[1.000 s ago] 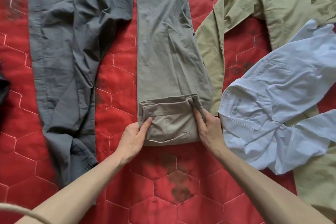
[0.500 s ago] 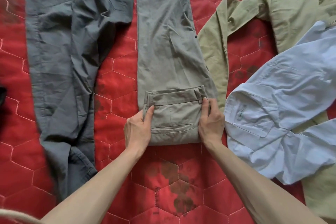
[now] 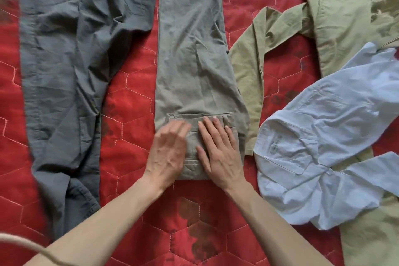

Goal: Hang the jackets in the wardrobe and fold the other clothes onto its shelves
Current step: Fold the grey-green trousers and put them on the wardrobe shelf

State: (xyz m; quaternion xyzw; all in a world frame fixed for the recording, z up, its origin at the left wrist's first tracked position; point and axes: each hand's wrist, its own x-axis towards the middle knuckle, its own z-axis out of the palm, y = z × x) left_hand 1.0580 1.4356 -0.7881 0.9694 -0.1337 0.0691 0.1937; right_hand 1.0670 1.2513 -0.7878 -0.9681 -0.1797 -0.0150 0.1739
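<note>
Grey-beige trousers (image 3: 192, 49) lie lengthwise down the middle of a red quilted cover (image 3: 129, 97). Their waist end is folded up over the legs into a flat packet (image 3: 194, 136) near me. My right hand (image 3: 218, 151) lies flat on the packet's right half with fingers straight. My left hand (image 3: 168, 153) is over its left half, blurred, fingers spread. Dark grey trousers (image 3: 64, 60) lie to the left, a pale blue shirt (image 3: 328, 140) to the right, and a khaki jacket (image 3: 336, 24) behind the shirt.
One khaki sleeve (image 3: 252, 75) reaches down beside the right edge of the folded trousers. More khaki cloth (image 3: 371, 233) lies at the lower right under the shirt. A pale cord (image 3: 26, 246) crosses the lower left corner. The wardrobe is out of view.
Both hands left the sides of the folded waist end and moved onto its top. The right now lies flat; the left is in motion.
</note>
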